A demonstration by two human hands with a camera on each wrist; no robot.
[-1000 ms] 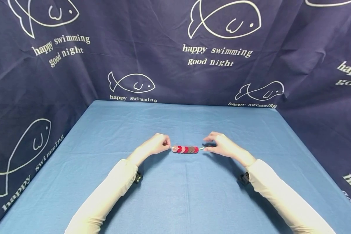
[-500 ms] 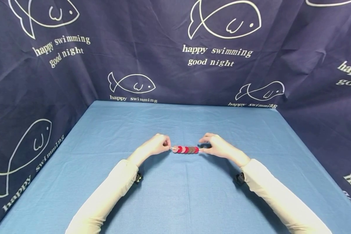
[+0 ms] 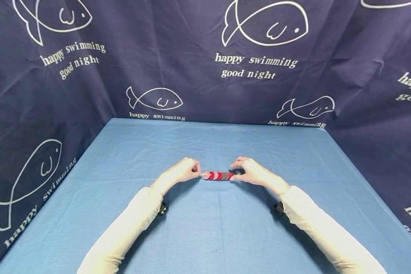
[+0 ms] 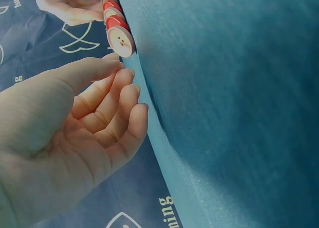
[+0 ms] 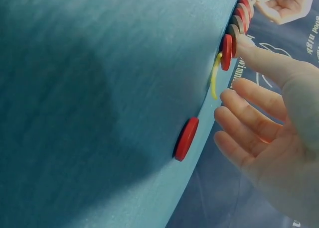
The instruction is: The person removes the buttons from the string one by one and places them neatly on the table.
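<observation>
A row of overlapping round buttons (image 3: 215, 176), pink, red and brown, lies on the blue cloth, threaded on a thin cord. My left hand (image 3: 188, 169) pinches the cord at the left end, its fingertips close to the pink button (image 4: 121, 41). At the other end my right hand (image 3: 255, 172) has its thumb against a brown button, beside the red end button (image 5: 227, 52). Its other fingers are loosely bent and hold nothing. A yellow cord tail (image 5: 214, 78) comes out past the red button. One loose red button (image 5: 187, 138) lies apart below the right hand, which hides it in the head view.
Blue cloth (image 3: 191, 236) covers the tabletop. Dark blue curtains (image 3: 198, 57) printed with white fish and lettering hang behind and on both sides. A small black device (image 3: 163, 209) sits under the left wrist, another black device (image 3: 278, 209) under the right.
My right hand has moved left along the cord, its thumb now at the row's right-end buttons. The left hand and the row have hardly moved.
</observation>
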